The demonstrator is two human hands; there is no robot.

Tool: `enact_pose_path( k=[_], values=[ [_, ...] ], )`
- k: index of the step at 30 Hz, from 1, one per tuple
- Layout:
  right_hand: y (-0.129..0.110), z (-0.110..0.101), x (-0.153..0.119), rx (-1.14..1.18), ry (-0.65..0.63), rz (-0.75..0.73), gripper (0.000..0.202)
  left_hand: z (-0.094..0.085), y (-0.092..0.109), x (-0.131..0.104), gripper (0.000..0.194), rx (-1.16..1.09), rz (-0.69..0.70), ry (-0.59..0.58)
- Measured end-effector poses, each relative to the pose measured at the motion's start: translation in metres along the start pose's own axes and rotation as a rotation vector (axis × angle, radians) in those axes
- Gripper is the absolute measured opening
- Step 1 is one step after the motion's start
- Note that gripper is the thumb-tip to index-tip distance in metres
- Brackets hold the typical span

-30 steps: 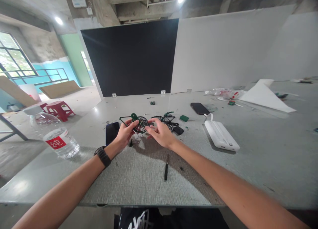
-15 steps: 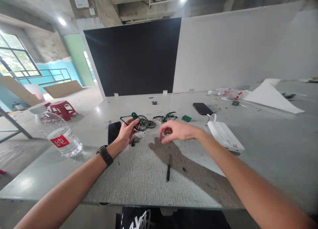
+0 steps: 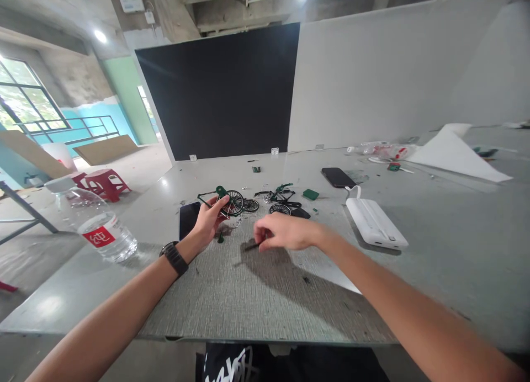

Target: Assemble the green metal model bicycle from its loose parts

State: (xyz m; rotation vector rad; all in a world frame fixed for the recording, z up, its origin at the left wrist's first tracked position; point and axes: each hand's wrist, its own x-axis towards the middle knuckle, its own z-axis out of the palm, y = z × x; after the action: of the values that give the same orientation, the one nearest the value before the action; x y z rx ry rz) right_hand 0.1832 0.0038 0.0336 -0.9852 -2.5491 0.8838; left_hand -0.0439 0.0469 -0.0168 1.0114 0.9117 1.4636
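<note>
My left hand (image 3: 210, 217) is closed on a green model bicycle part (image 3: 221, 192), thumb on top, with a black spoked wheel (image 3: 234, 203) at its right side. My right hand (image 3: 284, 232) pinches a small dark screwdriver (image 3: 250, 247) just above the table; its handle points left and the rest is hidden by my fingers. Behind the right hand lie another loose wheel (image 3: 280, 209) and a dark bicycle frame piece (image 3: 285, 194). A second spoked wheel (image 3: 250, 205) rests beside the held part. Below my left hand sits a small dark green piece (image 3: 221, 238).
A water bottle (image 3: 101, 227) stands at the left. A dark phone (image 3: 189, 219) lies by my left hand, another phone (image 3: 338, 177) farther back. A white power bank (image 3: 376, 223) is to the right, near a green block (image 3: 310, 194). A black panel (image 3: 219, 95) borders the table's back.
My right hand has taken the screwdriver off the table and lifted it, turned sideways, slightly to the left. My left hand still holds the green bicycle part in nearly the same place.
</note>
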Motion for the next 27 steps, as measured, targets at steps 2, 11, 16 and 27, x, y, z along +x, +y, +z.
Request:
enact_pose_path(
  k=[2, 11, 16, 27],
  values=[
    [0.010, -0.010, 0.001, -0.003, 0.115, 0.037, 0.007, 0.001, 0.002, -0.001, 0.036, -0.002, -0.009, 0.007],
    [0.081, -0.029, 0.006, -0.104, 0.855, 0.192, 0.012, 0.000, 0.003, -0.002, 0.035, -0.007, -0.042, 0.021],
    [0.085, -0.028, 0.005, -0.189, 0.881, 0.163, 0.014, 0.001, 0.004, -0.002, 0.037, -0.011, -0.040, 0.014],
    [0.074, -0.029, 0.003, -0.288, 0.588, 0.193, 0.037, 0.005, 0.009, -0.008, 0.038, 0.028, -0.042, 0.052]
  ],
)
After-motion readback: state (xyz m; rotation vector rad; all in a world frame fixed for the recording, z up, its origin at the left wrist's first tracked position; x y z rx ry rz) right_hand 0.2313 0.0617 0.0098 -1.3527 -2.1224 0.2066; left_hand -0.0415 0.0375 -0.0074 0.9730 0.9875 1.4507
